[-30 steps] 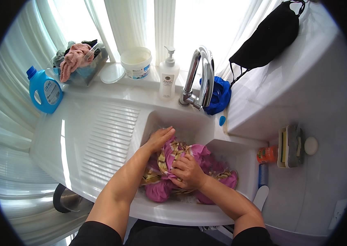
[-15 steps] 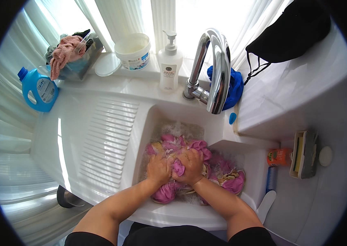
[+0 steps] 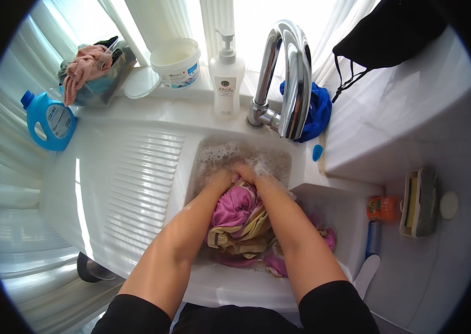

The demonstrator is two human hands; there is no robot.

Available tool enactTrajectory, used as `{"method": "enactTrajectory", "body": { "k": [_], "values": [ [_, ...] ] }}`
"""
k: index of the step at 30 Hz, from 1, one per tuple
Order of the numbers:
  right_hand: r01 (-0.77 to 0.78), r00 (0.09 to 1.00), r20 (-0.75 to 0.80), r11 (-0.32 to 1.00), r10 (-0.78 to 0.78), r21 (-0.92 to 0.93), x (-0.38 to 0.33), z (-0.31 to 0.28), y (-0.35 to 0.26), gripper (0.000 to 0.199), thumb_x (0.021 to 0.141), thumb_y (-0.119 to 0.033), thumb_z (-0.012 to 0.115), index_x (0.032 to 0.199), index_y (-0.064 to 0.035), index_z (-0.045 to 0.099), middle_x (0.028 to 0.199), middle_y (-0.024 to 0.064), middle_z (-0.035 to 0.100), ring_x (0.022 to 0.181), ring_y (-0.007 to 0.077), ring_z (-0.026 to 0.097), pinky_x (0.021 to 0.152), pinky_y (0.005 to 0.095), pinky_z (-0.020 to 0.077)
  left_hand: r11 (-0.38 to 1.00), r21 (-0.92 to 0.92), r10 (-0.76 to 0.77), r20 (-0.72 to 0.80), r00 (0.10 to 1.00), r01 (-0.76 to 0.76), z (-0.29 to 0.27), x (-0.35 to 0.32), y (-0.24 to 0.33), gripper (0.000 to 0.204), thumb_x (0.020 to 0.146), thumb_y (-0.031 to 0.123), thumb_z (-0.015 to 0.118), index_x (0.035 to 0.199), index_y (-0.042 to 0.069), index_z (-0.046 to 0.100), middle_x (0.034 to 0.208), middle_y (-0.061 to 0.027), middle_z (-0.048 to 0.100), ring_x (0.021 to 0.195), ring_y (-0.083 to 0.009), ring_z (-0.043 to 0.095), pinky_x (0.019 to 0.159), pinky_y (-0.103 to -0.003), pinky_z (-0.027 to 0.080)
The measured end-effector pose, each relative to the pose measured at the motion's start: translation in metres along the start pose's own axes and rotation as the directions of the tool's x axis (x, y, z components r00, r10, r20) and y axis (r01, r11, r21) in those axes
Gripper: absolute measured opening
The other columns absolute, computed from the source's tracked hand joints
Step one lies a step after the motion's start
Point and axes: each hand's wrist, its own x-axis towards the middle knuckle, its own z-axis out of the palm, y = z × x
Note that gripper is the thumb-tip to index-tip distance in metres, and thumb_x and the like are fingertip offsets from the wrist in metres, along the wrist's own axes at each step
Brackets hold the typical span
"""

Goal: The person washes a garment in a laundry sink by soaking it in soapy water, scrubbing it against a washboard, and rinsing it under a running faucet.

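Pink-and-tan cloth (image 3: 235, 209) bunched up in the soapy white sink (image 3: 230, 290) — left hand (image 3: 223, 178) and right hand (image 3: 246, 172) together at its far end, fingers lost in suds (image 3: 218, 151), so can't tell if they're gripping — chrome faucet (image 3: 296, 83) behind.

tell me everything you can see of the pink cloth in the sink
The pink cloth has yellowish and brown patterned areas and looks like thin, wet fabric. It lies bunched and creased in the white sink, its near folds partly underwater. The left hand and right hand meet at its far end by the suds; their grip is hidden. More pink shows beyond the right forearm; whether it is one piece is unclear.
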Motion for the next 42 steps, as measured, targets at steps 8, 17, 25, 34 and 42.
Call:
{"method": "enactTrajectory", "body": {
  "k": [8, 17, 25, 34, 42],
  "values": [
    [0.491, 0.836, -0.368, 0.854, -0.407, 0.171, -0.117, -0.057, -0.056, 0.059, 0.066, -0.037, 0.08, 0.111, -0.0041, 0.061, 0.103, 0.0134, 0.062, 0.099, 0.0298, 0.059, 0.093, 0.0385, 0.0436, 0.832, -0.203, 0.273, -0.661, 0.699, -0.516, -0.115, -0.156, 0.053, 0.039, 0.088, 0.029, 0.059, 0.056, 0.005, 0.062, 0.065, -0.0121, 0.059, 0.068, -0.0338, 0.057, 0.061, -0.045, 0.044],
    [0.299, 0.945, 0.031, 0.825, -0.325, -0.48, -0.252, -0.052, -0.07, 0.095, 0.056, -0.07, 0.077, 0.135, -0.023, 0.052, 0.152, 0.0247, 0.009, 0.139, 0.0498, 0.008, 0.103, 0.0724, 0.0155, 0.754, 0.192, 0.6, -0.593, 0.537, -0.629, -0.112, -0.275, 0.04, 0.054, 0.073, 0.048, 0.074, 0.11, 0.01, 0.065, 0.122, -0.0237, 0.051, 0.119, -0.042, 0.044, 0.092, -0.058, 0.038],
    [0.475, 0.809, -0.11, 0.751, -0.578, -0.459, -0.188, 0.023, 0.002, 0.072, 0.053, -0.06, 0.076, 0.109, -0.0159, 0.066, 0.138, 0.0177, 0.037, 0.135, 0.0428, 0.027, 0.097, 0.0762, 0.0162, 0.912, 0.068, 0.388, -0.463, 0.797, -0.405, -0.022, -0.178, 0.032, 0.042, 0.083, 0.042, 0.064, 0.108, 0.008, 0.065, 0.118, -0.0153, 0.057, 0.114, -0.0414, 0.046, 0.089, -0.06, 0.036],
    [0.476, 0.836, -0.199, 0.856, -0.511, -0.2, -0.102, -0.001, 0.001, 0.042, 0.067, -0.045, 0.065, 0.082, -0.0059, 0.067, 0.084, 0.0128, 0.057, 0.09, 0.0351, 0.055, 0.087, 0.0467, 0.0405, 0.987, -0.157, 0.039, 0.033, 0.999, -0.033, -0.026, -0.071, 0.029, 0.037, 0.083, 0.036, 0.059, 0.09, 0.001, 0.07, 0.097, -0.0208, 0.068, 0.098, -0.0415, 0.06, 0.083, -0.049, 0.048],
    [-0.189, 0.977, 0.027, 0.809, 0.21, 0.557, -0.029, -0.009, -0.012, 0.052, 0.083, -0.05, 0.065, 0.081, 0.0024, 0.07, 0.075, 0.0108, 0.069, 0.069, 0.019, 0.062, 0.069, 0.0345, 0.049, 0.98, -0.197, -0.009, 0.126, 0.992, 0.033, -0.021, 0.015, -0.013, 0.043, 0.08, 0.042, 0.062, 0.09, 0.001, 0.071, 0.1, -0.024, 0.067, 0.095, -0.041, 0.064, 0.082, -0.047, 0.05]
  ]
}}
